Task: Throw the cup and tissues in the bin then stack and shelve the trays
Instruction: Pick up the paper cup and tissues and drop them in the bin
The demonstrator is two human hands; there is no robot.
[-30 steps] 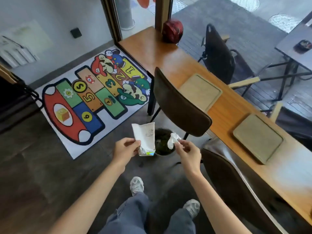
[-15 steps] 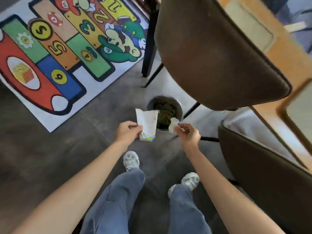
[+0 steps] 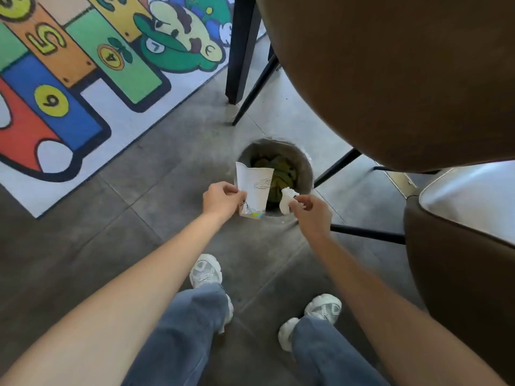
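Play mat (image 3: 69, 87): colourful, on the floor at far left.
Left hand (image 3: 221, 200): grip closed on a flattened paper cup (image 3: 255, 190), held over the bin's near edge.
Bin (image 3: 305, 168): round, open, on the floor; greenish waste inside.
Right hand (image 3: 312, 215): pinching a crumpled tissue (image 3: 287, 200) above the bin.
Progress: nothing dropped yet; trays out of view, stacking and shelving remain.

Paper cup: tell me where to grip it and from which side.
Grip the paper cup low on its flattened side wall near the base, coming from the left, as the left hand does now. It is crushed flat with the torn rim up over the bin, so a pinch across the flat faces suits it.
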